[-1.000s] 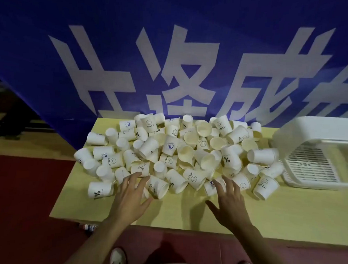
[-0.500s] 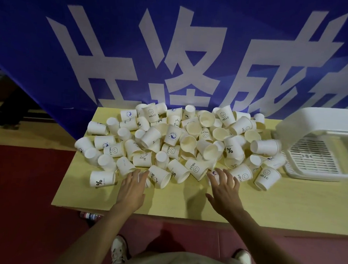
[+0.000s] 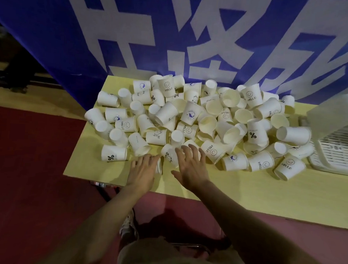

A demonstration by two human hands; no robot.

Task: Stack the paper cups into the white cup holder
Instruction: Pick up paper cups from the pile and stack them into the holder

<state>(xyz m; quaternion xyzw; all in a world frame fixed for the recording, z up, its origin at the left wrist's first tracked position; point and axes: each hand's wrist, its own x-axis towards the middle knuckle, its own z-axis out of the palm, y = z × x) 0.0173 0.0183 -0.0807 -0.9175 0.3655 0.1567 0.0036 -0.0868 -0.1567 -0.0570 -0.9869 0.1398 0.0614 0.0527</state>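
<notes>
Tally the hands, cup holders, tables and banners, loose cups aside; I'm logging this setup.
Hands: 2, left hand and right hand
White cup holder: 1
Table: 1
Banner: 1
Total: 5

The person's arms are bare to past the elbows, with no sleeves, rings or watch showing on either hand (image 3: 142,171). They wear khaki shorts (image 3: 174,257) and light sneakers (image 3: 129,226) with dark stripes.

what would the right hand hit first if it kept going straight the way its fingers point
Most likely the right hand meets the cup lying on its side at its fingertips. It may already touch it; depth is unclear from this one view.
</notes>
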